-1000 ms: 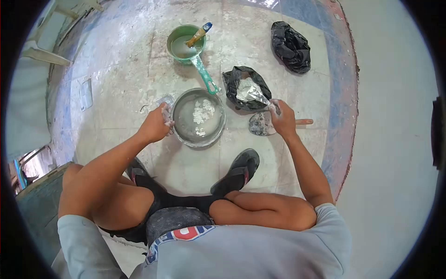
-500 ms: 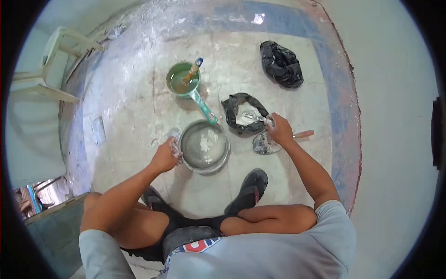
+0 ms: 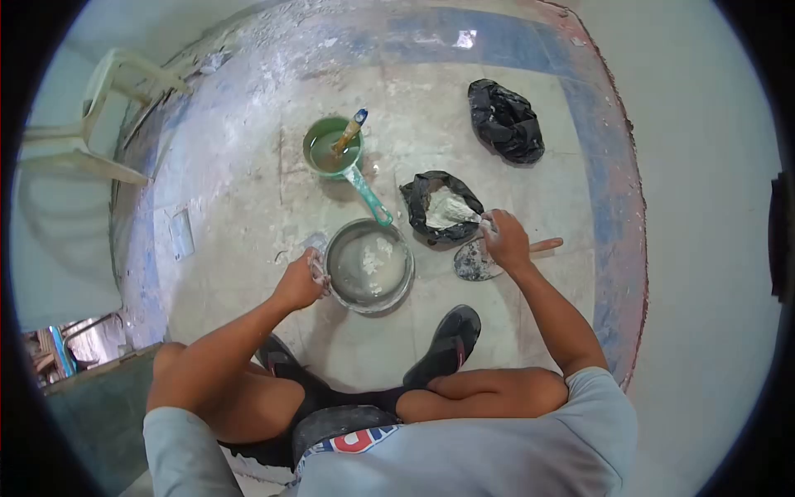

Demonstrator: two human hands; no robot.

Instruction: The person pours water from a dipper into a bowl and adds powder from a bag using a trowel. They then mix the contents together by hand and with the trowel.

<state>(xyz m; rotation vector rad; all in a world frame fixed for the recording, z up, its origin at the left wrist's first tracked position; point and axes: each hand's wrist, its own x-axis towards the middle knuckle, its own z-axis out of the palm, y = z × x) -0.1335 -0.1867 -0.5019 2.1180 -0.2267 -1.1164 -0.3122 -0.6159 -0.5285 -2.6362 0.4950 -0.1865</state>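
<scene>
A round grey metal basin holds white powder lumps over a greyish layer. My left hand, dusted with powder, grips something small and pale, too hidden to name, against the basin's left rim. My right hand is closed round the handle of a spoon-like tool, whose head lies under a heap of white powder in the open black plastic bag. Just below that hand, a powder-stained trowel with a wooden handle lies on the floor.
Beyond the basin stands a green dipper with liquid and a brush in it. A second black bag lies at the upper right. A plastic chair is at the left. My feet flank the near floor.
The tool in my right hand has sunk into the powder, and its metal part now shows less. The whole view has shifted slightly. My left hand remains at the basin's rim.
</scene>
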